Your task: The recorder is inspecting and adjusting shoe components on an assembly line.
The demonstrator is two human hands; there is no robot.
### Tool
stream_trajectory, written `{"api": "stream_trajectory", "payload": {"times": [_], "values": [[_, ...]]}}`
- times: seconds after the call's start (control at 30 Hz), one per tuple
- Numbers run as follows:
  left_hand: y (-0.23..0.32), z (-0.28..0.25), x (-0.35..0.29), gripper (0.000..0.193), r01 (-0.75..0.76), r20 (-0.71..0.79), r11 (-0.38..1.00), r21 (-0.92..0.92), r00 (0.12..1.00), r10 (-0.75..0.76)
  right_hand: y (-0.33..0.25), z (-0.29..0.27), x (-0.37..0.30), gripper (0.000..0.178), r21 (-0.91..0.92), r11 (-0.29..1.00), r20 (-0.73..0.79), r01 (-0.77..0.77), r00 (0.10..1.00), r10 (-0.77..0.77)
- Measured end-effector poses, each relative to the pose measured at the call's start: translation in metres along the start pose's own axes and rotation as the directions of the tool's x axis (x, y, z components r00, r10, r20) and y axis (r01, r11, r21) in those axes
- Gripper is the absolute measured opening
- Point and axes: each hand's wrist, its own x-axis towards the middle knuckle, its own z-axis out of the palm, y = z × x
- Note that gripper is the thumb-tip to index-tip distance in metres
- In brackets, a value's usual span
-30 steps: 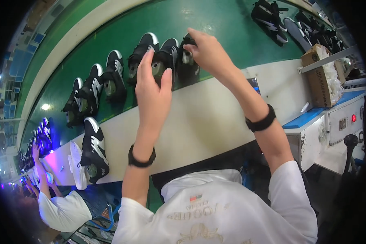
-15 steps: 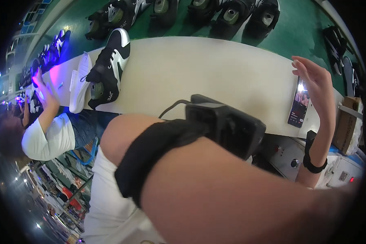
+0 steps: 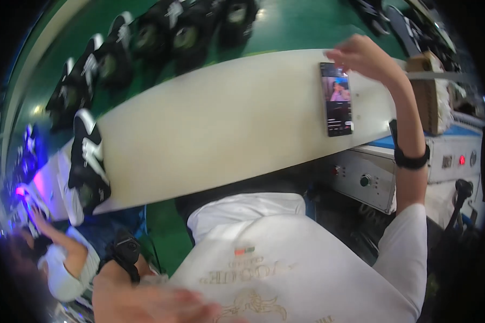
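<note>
My right hand point(image 3: 364, 59) hovers over the top end of a smartphone point(image 3: 339, 102) that lies face up with its screen lit. Its fingers are loosely bent, with nothing in them, and slightly blurred. A black strap circles that wrist. Low in the view, in front of my white shirt, my left hand point(image 3: 170, 306) is smeared by motion, so its fingers cannot be made out. A black strapped-on device point(image 3: 126, 248) sits on the left arm. At the left end of the pale bench, a black-and-white sneaker point(image 3: 89, 156) lies beside a white sole point(image 3: 74, 202).
The pale bench top point(image 3: 215, 124) spans the middle. Beyond it, several black-and-white shoes point(image 3: 188, 35) stand in a row on a green surface. Another person point(image 3: 70, 258) works at the left. A control box point(image 3: 364, 177) and a cardboard box point(image 3: 428, 102) are at the right.
The view has swung, bringing my shirt into sight. My left arm, which crossed the foreground, is now at the lower left. My right hand stays near the phone's top end.
</note>
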Motion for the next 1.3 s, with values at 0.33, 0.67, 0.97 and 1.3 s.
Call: {"api": "stream_trajectory", "payload": {"times": [0.33,0.67,0.97,1.3], "values": [[-0.167,0.095,-0.052,0.049,0.3,-0.239,0.768,0.565,0.951,-0.196,0.238,-0.061,0.128,0.063,-0.138,0.975,-0.824,-0.177,0.566,-0.014],[-0.167,0.097,-0.055,0.053,0.374,-0.252,0.727,0.575,0.927,-0.277,0.261,-0.072,0.152,0.08,0.155,0.926,-0.787,-0.344,0.524,0.326],[-0.172,0.099,-0.063,0.053,0.361,-0.248,0.703,0.613,0.932,-0.263,0.255,-0.053,0.189,0.1,0.166,0.961,-0.79,-0.223,0.553,0.264],[-0.171,0.1,-0.056,0.052,0.334,-0.254,0.743,0.58,0.941,-0.224,0.09,-0.026,0.105,0.019,0.908,0.398,-0.141,-0.127,0.804,0.578]]}}
